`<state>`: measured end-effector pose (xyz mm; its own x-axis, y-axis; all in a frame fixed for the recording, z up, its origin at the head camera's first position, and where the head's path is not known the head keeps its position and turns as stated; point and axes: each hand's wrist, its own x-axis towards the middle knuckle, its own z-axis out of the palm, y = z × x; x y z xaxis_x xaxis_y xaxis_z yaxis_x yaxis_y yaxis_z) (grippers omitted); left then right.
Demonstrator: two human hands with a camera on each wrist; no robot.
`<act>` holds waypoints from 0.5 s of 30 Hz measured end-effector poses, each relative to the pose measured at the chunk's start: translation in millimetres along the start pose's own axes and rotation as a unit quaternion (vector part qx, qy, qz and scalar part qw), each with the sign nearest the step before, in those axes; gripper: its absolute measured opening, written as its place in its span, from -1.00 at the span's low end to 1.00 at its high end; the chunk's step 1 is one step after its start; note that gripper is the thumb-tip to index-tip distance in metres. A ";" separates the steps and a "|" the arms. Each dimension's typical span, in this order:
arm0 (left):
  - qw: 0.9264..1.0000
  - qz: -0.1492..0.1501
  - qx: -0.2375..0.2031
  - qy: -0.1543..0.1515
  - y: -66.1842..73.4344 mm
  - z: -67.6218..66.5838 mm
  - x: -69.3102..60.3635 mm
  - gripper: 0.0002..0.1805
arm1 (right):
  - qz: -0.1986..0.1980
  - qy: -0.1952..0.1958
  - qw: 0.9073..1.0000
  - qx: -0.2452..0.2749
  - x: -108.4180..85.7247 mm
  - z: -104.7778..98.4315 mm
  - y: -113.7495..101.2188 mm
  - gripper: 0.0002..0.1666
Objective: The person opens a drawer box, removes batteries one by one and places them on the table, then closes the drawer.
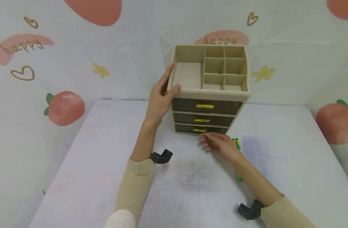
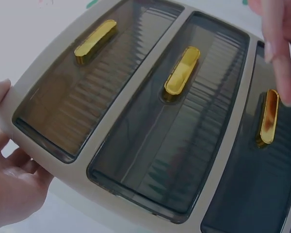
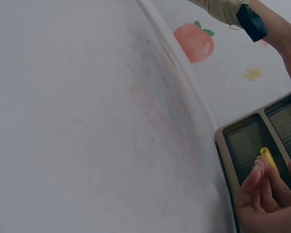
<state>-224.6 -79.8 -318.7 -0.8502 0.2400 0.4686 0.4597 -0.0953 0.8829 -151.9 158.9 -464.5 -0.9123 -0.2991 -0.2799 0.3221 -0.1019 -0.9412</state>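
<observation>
A beige desktop drawer organizer stands at the back of the table, with a divided open top and three dark see-through drawers. My left hand grips its upper left side, thumb over the front rim. In front of the bottom drawer is my right hand, fingers loosely bent. Its fingertips are close to the gold handle of that drawer; whether they touch it I cannot tell. All three drawers look closed.
Small green and yellow batteries lie on the table beside and partly behind my right forearm. Behind the table hangs a pale cloth printed with fruit and flowers. Each wrist carries a black mount.
</observation>
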 end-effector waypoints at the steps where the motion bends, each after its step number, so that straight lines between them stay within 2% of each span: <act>1: 1.000 0.003 0.000 0.000 -0.4 -0.9 -0.3 -0.31 | -0.005 0.000 1.000 -0.007 -1.8 -1.0 -1.5 -0.40; 5: 1.000 0.001 0.005 0.002 -1.1 -4.5 -2.8 -0.31 | -0.023 0.006 0.999 -0.040 -8.6 -5.8 -6.9 -0.41; 10: 1.000 -0.025 0.010 0.011 -1.4 -9.6 -9.1 -0.30 | -0.032 0.022 0.996 -0.081 -16.6 -13.5 -11.3 -0.43; 15: 0.999 -0.034 0.007 0.002 -2.8 -15.1 -14.6 -0.31 | -0.040 0.032 0.992 -0.117 -24.1 -23.9 -16.1 -0.44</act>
<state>-217.3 -97.7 -327.6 -0.8804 0.2418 0.4079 0.4046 -0.0656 0.9121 -141.2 190.4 -447.2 -0.9489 -0.2382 -0.2071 0.1874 0.1027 -0.9769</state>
